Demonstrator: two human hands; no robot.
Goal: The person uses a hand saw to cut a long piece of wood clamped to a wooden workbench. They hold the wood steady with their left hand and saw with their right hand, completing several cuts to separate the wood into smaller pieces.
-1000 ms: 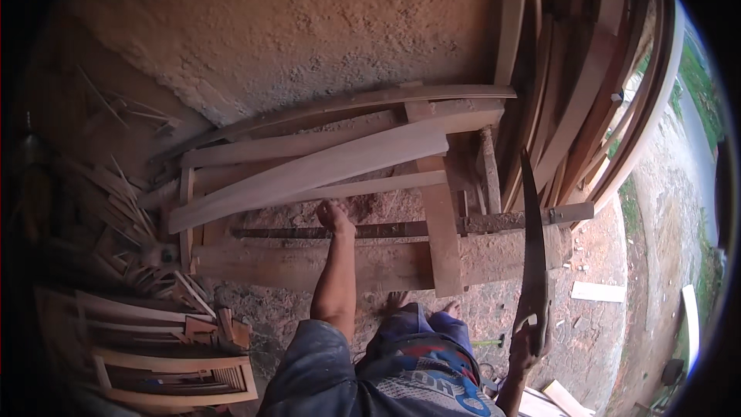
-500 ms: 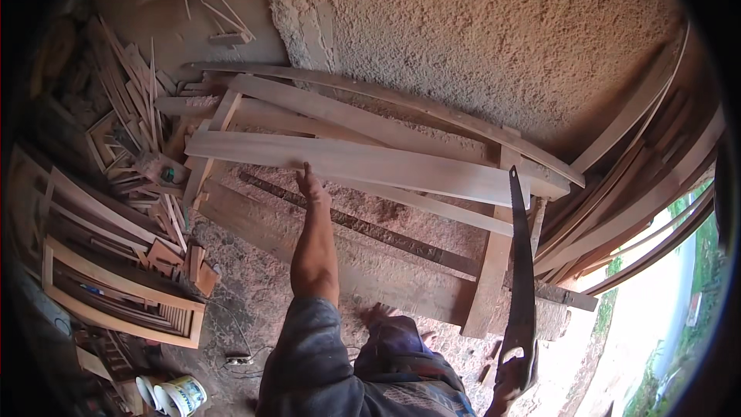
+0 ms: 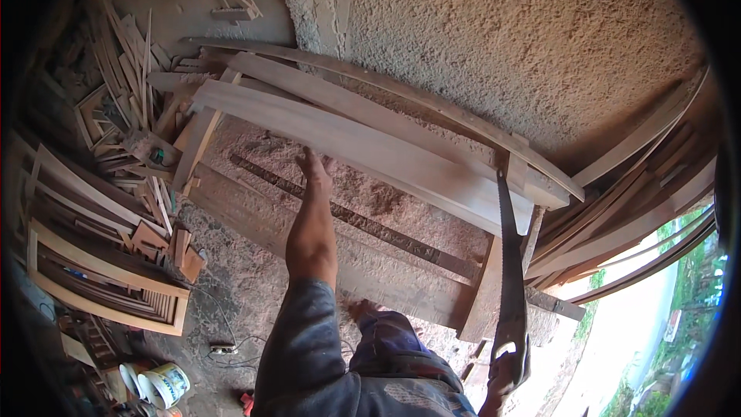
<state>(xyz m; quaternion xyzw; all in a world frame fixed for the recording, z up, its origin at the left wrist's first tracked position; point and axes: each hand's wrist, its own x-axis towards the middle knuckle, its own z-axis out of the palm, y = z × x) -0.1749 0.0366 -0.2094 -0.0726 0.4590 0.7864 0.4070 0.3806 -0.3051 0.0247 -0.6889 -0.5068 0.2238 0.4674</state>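
Note:
My left hand [image 3: 315, 166], fingers apart, reaches to the lower edge of a long pale board [image 3: 347, 139] lying slanted across a timber trestle frame [image 3: 482, 293]; its fingertips seem to touch that edge. At the lower right, my right hand [image 3: 505, 378] is closed on the handle of a handsaw [image 3: 512, 278]. The saw's toothed blade points up, its tip over the board's right part. Behind the pale board lie a second plank [image 3: 301, 89] and a longer narrow strip [image 3: 401, 96]. Sawdust and a dark bar [image 3: 347, 220] show beneath the boards.
Piled offcuts [image 3: 127, 77] and wooden frames [image 3: 108, 282] crowd the left. White buckets [image 3: 166, 386], cables and a power socket [image 3: 224, 349] sit at lower left. A rough wall [image 3: 494, 31] rises behind. Long planks [image 3: 617, 232] lean at right beside the bright outdoor opening.
The pale board has shifted toward the back at its left end, with my left hand following its edge. The saw remains upright in my right hand. My view has swung leftward.

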